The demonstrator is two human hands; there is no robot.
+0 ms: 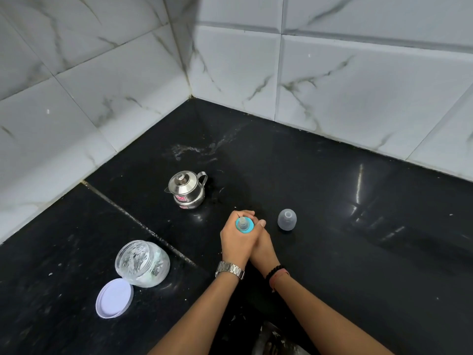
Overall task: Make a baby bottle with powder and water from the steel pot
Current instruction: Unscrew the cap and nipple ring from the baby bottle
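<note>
Glossy black stone counter [332,201] tucked into a corner of white marble-look wall tiles [332,80], with a pale smear near the back and light glinting off the right side.

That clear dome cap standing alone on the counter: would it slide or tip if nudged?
The clear dome cap looks like thin, hollow plastic, so probably very light. On the glossy black counter it would likely skid easily. It stands on its wide open end, so tipping seems unlikely; once over, its rounded shape might roll.
</note>
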